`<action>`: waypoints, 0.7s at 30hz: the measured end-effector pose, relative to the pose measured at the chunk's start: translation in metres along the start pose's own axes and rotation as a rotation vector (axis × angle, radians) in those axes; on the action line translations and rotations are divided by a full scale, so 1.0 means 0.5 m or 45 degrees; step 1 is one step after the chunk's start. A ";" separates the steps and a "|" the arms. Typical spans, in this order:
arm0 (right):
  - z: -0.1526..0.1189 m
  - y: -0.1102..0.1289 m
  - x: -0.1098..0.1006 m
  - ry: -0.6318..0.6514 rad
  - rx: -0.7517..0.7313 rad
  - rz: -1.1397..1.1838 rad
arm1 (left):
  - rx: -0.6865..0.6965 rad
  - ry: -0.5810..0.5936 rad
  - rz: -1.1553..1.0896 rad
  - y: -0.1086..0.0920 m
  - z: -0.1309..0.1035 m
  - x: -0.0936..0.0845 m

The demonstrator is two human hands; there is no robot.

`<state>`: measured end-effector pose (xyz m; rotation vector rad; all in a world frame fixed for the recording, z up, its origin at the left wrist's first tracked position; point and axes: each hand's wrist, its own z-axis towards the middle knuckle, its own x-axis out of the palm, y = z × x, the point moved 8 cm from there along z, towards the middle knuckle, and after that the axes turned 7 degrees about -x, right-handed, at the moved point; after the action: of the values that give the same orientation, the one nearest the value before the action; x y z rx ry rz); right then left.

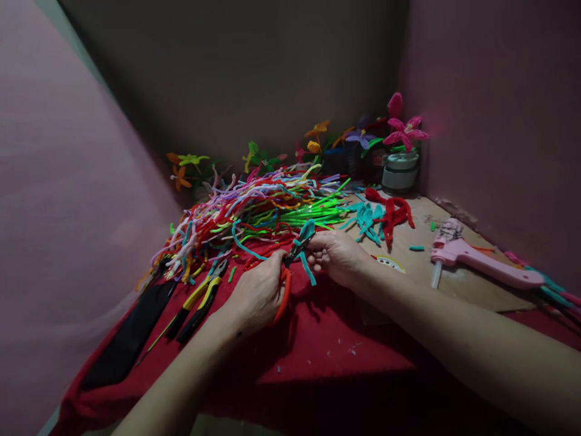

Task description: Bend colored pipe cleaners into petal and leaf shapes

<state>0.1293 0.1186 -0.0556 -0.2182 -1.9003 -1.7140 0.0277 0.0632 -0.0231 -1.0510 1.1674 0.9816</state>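
Note:
My left hand (pixel 259 286) is closed around orange-handled scissors (pixel 285 297), whose dark blades point up and away from me. Pinched in the fingers of my right hand (pixel 338 257) is a looped teal pipe cleaner (pixel 307 231), with one end hanging down below the blades. The blades meet or overlap the pipe cleaner; I cannot tell if they are closed on it. Just behind both hands lies a big heap of multicoloured pipe cleaners (pixel 254 200), bright green ones at its right. Bent teal pieces (pixel 368 219) and red pieces (pixel 394 212) lie beyond my right hand.
Yellow-and-black pliers (pixel 200 303) and a black flat object (pixel 131 339) lie left on the red cloth (pixel 318 345). At right, a pink glue gun (pixel 485 260) rests on a brown board (pixel 467 290). Pipe-cleaner flowers (pixel 406 132) stand along the back, one in a jar (pixel 400 172).

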 end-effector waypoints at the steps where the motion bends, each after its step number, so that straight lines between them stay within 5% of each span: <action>1: 0.000 0.000 0.001 0.001 0.002 0.000 | -0.025 0.011 0.026 0.002 0.000 0.001; 13: -0.011 -0.028 0.002 -0.040 0.128 0.023 | -0.157 0.200 0.470 0.018 -0.003 0.017; 21: 0.003 -0.009 -0.011 -0.023 0.012 -0.050 | -0.300 0.213 0.585 0.099 -0.015 0.008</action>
<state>0.1311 0.1207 -0.0623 -0.1944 -1.9376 -1.7336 -0.0210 0.0677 -0.0336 -1.0877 1.4968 1.4384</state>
